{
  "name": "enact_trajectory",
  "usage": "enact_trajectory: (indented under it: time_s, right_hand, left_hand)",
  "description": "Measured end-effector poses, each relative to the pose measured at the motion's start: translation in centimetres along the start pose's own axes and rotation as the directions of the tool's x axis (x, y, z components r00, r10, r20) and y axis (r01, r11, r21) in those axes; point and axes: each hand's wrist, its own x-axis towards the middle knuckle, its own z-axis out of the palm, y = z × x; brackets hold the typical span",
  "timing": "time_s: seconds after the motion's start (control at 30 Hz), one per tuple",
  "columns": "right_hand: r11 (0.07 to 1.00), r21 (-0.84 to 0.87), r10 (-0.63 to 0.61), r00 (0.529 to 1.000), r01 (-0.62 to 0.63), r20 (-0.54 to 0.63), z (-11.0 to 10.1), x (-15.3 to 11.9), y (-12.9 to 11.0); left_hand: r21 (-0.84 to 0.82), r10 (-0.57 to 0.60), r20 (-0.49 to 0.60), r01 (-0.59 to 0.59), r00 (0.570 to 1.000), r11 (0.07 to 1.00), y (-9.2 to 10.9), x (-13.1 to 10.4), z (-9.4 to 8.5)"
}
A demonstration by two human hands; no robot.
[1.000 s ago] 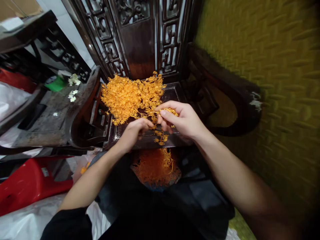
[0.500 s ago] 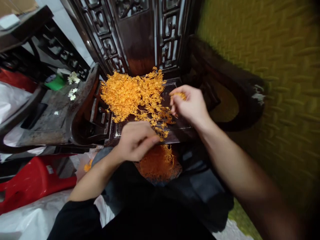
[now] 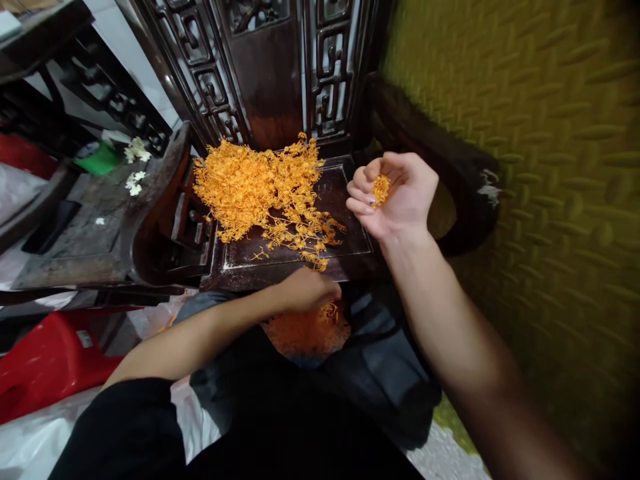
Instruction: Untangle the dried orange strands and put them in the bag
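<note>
A heap of orange flower-like pieces with thin stems lies on the dark wooden chair seat, with looser sprigs spread toward the front edge. My right hand is raised right of the heap, palm turned up, its fingers curled round a small bunch of orange pieces. Low at the seat's front edge is my left hand, slightly blurred, its fingers closed downward near orange bits; what they hold is hidden. Below it, an orange-brown mass sits between my legs.
The chair's carved back rises behind the heap, and its curved armrest stands at the right. On the left are a wooden surface with white flowers and a green roll, and a red plastic stool.
My right hand has turned palm up and moved slightly right, still holding orange pieces. My left hand has moved right and down, off the seat's front. The view has shifted slightly.
</note>
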Motion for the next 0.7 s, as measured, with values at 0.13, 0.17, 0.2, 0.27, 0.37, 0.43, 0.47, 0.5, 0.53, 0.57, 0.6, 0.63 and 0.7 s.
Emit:
enact_trajectory:
  time_s: [0.13,0.17,0.2,0.27,0.37,0.43,0.47,0.5,0.53,0.57,0.6,0.63,0.7]
  right_hand:
    - [0.990,-0.141,-0.026,0.999,0.030,0.034,0.8,0.3,-0.3]
    - [0.987,-0.158,-0.031,0.999,0.036,0.036,1.0,0.4,-0.2]
    - [0.988,-0.151,-0.031,0.999,0.037,0.042,1.2,0.6,-0.2]
    - [0.998,-0.062,-0.023,0.997,0.028,0.070,1.4,0.8,-0.2]
    - [0.993,0.115,-0.055,0.989,0.040,0.137,1.2,1.1,-0.5]
    - [0.984,0.165,-0.097,0.982,0.070,0.163,1.0,1.5,-0.7]
    - [0.983,0.164,-0.109,0.980,0.082,0.167,0.9,1.6,-0.7]
    - [0.985,0.147,-0.111,0.980,0.087,0.164,1.0,1.8,-0.6]
    - [0.990,0.111,-0.102,0.982,0.085,0.160,1.1,2.0,-0.5]
    - [0.995,0.060,-0.087,0.984,0.079,0.155,1.3,2.1,-0.4]
    - [0.998,0.002,-0.068,0.986,0.068,0.154,1.5,2.2,-0.2]
    - [0.997,-0.052,-0.048,0.986,0.057,0.158,1.8,2.2,0.0]
    - [0.993,-0.108,-0.026,0.984,0.046,0.177,2.3,2.2,0.3]
  left_hand:
    - [0.286,0.117,0.003,-0.113,0.993,0.952,-4.6,3.2,-3.1]
    - [0.306,0.152,0.057,-0.162,0.987,0.938,-5.5,3.7,-3.0]
    - [0.303,0.163,0.094,-0.184,0.982,0.935,-6.2,4.2,-2.8]
    - [0.238,0.128,0.077,-0.143,0.989,0.961,-7.3,4.7,-2.5]
    - [-0.049,0.003,-0.231,-0.015,0.973,0.999,-8.0,4.6,-4.8]
    - [-0.356,-0.208,-0.568,-0.009,0.796,0.935,-8.3,4.2,-8.7]
    - [-0.505,-0.354,-0.683,-0.062,0.638,0.861,-8.4,4.0,-11.2]
    - [-0.604,-0.482,-0.741,-0.149,0.468,0.783,-8.6,3.8,-14.2]
    - [-0.645,-0.569,-0.755,-0.217,0.325,0.732,-8.7,3.6,-17.3]
    - [-0.637,-0.597,-0.771,-0.259,0.221,0.726,-8.8,3.4,-20.7]
    - [-0.596,-0.572,-0.803,-0.273,0.168,0.755,-8.8,3.1,-24.0]
    - [-0.542,-0.524,-0.840,-0.266,0.143,0.797,-8.8,2.8,-27.3]
    - [-0.397,-0.396,-0.916,-0.261,0.060,0.880,-8.3,2.0,-32.7]
